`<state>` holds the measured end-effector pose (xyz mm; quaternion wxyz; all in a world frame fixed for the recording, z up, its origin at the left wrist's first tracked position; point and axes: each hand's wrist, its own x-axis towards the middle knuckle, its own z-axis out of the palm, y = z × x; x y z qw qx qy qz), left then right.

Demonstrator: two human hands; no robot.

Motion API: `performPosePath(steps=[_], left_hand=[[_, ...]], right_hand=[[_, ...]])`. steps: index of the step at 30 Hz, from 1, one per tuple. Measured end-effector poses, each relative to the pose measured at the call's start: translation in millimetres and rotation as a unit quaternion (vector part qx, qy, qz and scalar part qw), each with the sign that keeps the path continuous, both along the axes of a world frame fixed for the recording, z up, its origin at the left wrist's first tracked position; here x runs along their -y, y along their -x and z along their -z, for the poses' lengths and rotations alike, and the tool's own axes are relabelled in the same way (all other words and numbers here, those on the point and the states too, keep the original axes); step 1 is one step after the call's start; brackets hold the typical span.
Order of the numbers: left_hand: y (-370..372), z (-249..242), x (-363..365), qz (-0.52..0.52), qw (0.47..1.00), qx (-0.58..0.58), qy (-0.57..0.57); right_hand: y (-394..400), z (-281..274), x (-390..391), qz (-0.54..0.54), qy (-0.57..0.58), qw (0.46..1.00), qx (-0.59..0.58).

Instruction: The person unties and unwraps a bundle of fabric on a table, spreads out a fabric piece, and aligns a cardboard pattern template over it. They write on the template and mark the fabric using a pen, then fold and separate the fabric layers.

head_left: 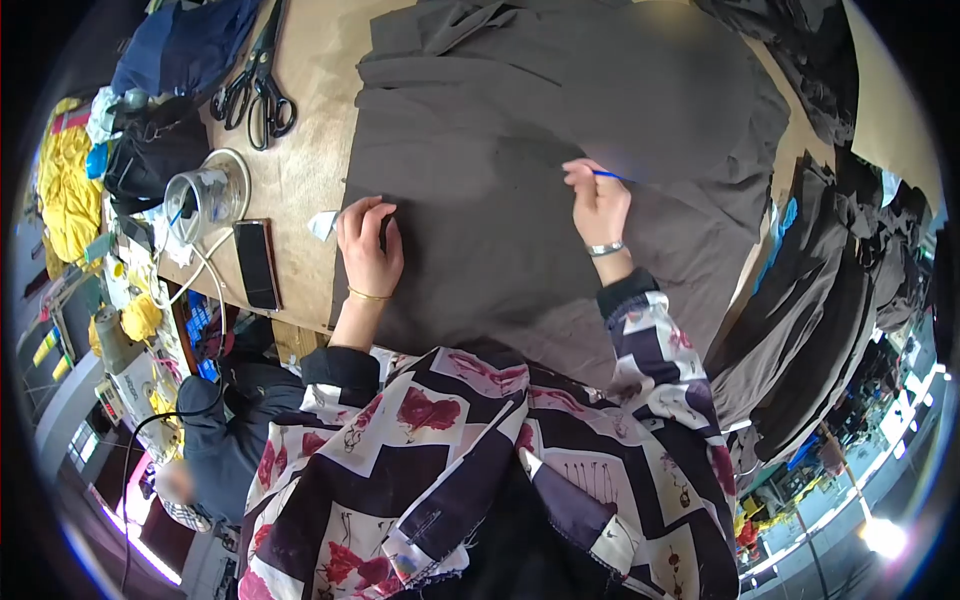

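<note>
Patterned sleeves (pixel 450 440) framing a worker who is marking dark cloth (pixel 520 160) spread flat across the table (pixel 300 170).

Left hand (pixel 368 248) is lying fingers-down, pinning the fabric near its edge so it stays taut; right hand (pixel 598 205) is pinching a blue marker (pixel 606 175) against it. Phone (pixel 257 264), plastic cup (pixel 203 196) and scissors (pixel 258 85) are sitting just beside the cloth, more dark garments (pixel 820 290) crowding the right.

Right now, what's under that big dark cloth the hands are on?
The dark cloth lies on a wooden table, whose bare top shows at its left edge. The left hand presses on it; the right hand holds a blue marker. Anything beneath is hidden.
</note>
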<state>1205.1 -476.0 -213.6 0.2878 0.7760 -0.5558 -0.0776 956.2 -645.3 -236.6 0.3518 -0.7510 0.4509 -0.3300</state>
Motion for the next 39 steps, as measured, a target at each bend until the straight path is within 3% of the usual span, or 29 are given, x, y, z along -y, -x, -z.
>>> performPosePath(steps=[2,6,14,16,18,20,24,32,35,37,39], left_hand=[[-1,-1,-13,-0.015,1.0,0.016,-0.006],[-6,5,-30,-0.048,0.999,0.017,-0.017],[-10,11,-38,-0.059,0.998,0.017,-0.014],[-8,13,-37,-0.063,0.998,0.025,-0.018],[-7,18,-37,-0.066,0.997,0.03,-0.011],[-7,23,-35,-0.075,0.997,0.034,-0.001],[-5,24,-37,-0.084,0.996,0.03,0.003],[-5,23,-37,-0.094,0.995,0.032,0.006],[-5,24,-36,-0.095,0.995,0.034,0.009],[-5,24,-36,-0.096,0.995,0.037,0.01],[-5,24,-36,-0.094,0.995,0.041,0.012]], right_hand=[[4,-9,-12,0.037,-0.095,0.994,0.047],[9,3,-21,-0.002,-0.021,1.0,0.013],[5,9,-26,-0.015,-0.005,1.0,0.007],[3,15,-26,-0.049,0.104,0.993,-0.022],[3,14,-26,-0.053,0.11,0.992,-0.039],[-2,9,-27,-0.012,0.024,0.999,-0.03],[-27,-10,-9,0.009,-0.032,0.999,0.021],[-36,7,-2,-0.005,-0.009,1.0,0.009],[-39,16,-1,-0.016,0.044,0.999,-0.002],[-43,20,3,-0.053,0.152,0.987,-0.021],[-41,15,1,-0.039,0.098,0.994,-0.015]])
